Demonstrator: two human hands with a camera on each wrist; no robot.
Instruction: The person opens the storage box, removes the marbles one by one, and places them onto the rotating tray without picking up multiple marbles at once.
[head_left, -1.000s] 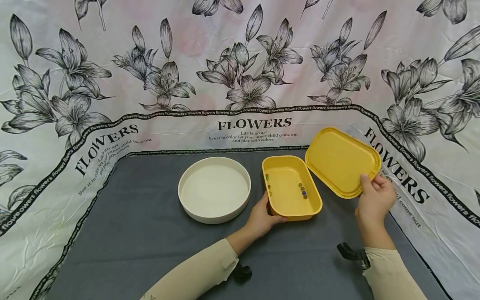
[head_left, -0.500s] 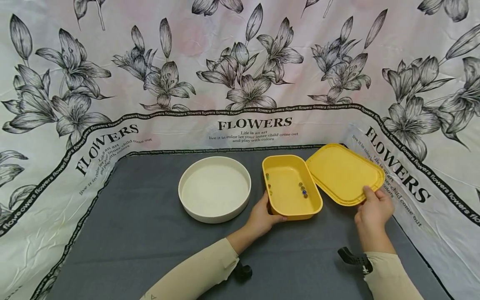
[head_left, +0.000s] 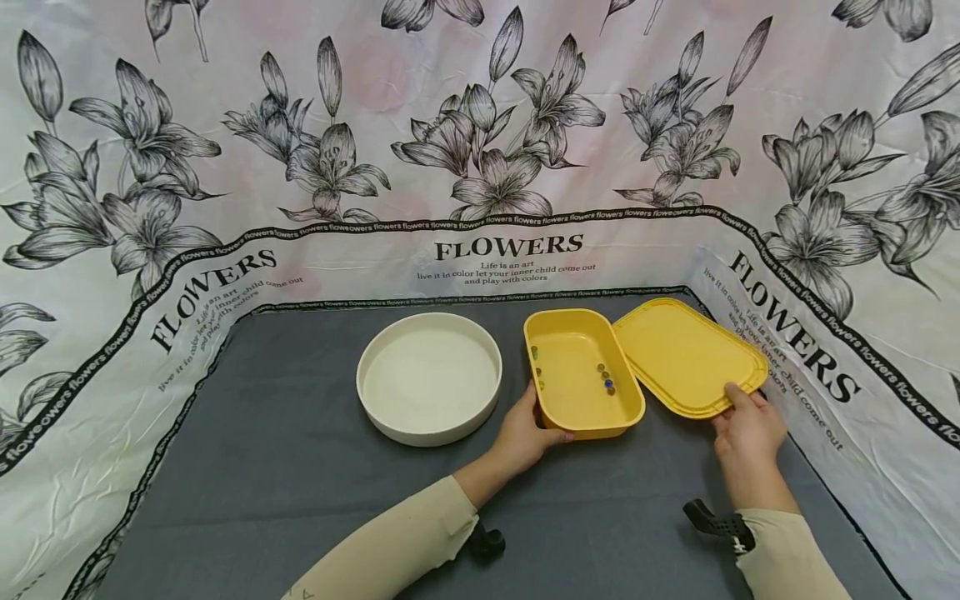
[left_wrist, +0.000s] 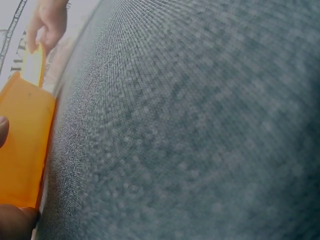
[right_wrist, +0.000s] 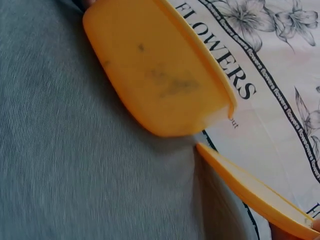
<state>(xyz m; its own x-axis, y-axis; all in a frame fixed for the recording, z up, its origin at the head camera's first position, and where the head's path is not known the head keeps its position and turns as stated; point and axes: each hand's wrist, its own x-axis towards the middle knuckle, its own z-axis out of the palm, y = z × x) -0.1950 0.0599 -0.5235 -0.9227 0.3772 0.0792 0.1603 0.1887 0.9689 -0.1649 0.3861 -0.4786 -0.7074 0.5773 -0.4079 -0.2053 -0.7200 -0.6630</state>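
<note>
In the head view my left hand (head_left: 522,433) grips the near left corner of a yellow plastic box (head_left: 573,358), thumb along its front wall. Several small round beads (head_left: 608,384), one of them blue, lie inside the box toward the right; a few greenish ones line its left wall. My right hand (head_left: 752,432) pinches the near right edge of a flat yellow lid (head_left: 690,354), thumb on top. The lid's left corner is right at the box's rim. The right wrist view shows the lid (right_wrist: 255,192) slanting, with a shadow on the cloth below it.
A round cream dish (head_left: 429,375) with a low wall stands left of the box. Dark grey cloth (head_left: 300,467) covers the table. A white flower-printed sheet (head_left: 510,183) rises behind and along both sides.
My right hand has lowered the lid toward the table beside the box, tipping it flatter and slightly nearer to me. The left hand and the box have stayed in place.
</note>
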